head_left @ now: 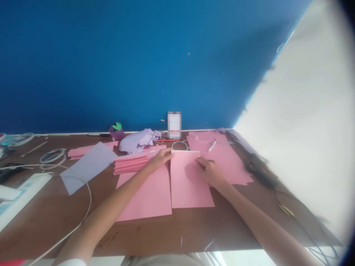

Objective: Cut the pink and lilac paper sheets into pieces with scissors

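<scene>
A pink sheet of paper (pixel 187 188) lies in front of me with a narrow white strip (pixel 185 152) along its far edge. At the sheet's far left corner, the fingertips of my left hand (pixel 161 159) are pinched together on the paper. My right hand (pixel 212 171) rests over the right side of the same sheet, its fingers curled inward; whatever they may hold is hidden. Beneath my left forearm is another pink sheet (pixel 149 197), next to a stack of folded pink paper (pixel 130 164).
More pink sheets (pixel 231 166) with a white marker (pixel 213 145) lie on the right. Crumpled lilac paper (pixel 137 141), a purple pot (pixel 116 132) and tape rolls (pixel 52 157) stand farther back. A power strip (pixel 23 195) and white cable (pixel 88 199) occupy the left; a black adapter (pixel 260 171) sits right.
</scene>
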Demonstrator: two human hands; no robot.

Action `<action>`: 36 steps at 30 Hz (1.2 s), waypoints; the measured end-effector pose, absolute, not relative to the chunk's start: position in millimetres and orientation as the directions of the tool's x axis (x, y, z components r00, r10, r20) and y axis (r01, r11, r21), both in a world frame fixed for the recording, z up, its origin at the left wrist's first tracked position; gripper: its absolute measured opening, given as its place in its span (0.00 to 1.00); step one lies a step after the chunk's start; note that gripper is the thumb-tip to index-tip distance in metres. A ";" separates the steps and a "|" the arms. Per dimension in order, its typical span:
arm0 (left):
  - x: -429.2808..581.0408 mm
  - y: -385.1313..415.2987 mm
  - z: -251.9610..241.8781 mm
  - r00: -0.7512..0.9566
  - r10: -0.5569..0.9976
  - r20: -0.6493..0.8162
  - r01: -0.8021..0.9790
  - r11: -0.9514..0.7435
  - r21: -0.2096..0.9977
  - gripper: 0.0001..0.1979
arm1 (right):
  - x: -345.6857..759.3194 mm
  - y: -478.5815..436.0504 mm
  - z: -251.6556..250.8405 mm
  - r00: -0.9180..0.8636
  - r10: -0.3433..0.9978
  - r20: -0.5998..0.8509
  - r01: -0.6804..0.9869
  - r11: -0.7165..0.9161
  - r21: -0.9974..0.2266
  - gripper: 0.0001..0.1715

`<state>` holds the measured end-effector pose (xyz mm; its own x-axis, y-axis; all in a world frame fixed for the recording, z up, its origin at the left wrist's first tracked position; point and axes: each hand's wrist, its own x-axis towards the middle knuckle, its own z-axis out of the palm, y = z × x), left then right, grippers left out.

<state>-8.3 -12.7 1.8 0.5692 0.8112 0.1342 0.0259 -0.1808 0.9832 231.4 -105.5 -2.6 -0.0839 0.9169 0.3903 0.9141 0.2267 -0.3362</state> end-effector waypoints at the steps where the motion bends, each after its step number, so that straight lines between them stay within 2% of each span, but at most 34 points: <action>1: -8.2 -13.0 2.1 0.571 0.810 0.133 0.025 -0.180 0.983 0.11 | 231.5 -105.4 -3.0 -0.087 0.915 0.394 0.913 0.231 -0.335 0.14; 7: -7.8 -16.2 6.9 0.567 0.818 0.097 0.065 -0.162 0.985 0.12 | 232.1 -104.7 -3.5 -0.087 0.916 0.392 0.911 0.233 -0.341 0.14; 25: -8.4 -13.1 2.6 0.563 0.818 0.116 0.081 -0.194 0.978 0.13 | 231.9 -105.6 -1.8 -0.109 0.914 0.391 0.899 0.259 -0.354 0.13; 33: -6.7 -12.2 1.8 0.553 0.824 0.122 0.069 -0.192 0.979 0.15 | 219.1 -107.0 -0.3 -0.146 0.883 0.446 0.881 0.321 -0.347 0.13; 36: -6.7 -12.9 1.8 0.555 0.820 0.138 0.045 -0.196 0.980 0.15 | 205.2 -109.0 4.4 -0.243 0.849 0.469 0.865 0.409 -0.291 0.15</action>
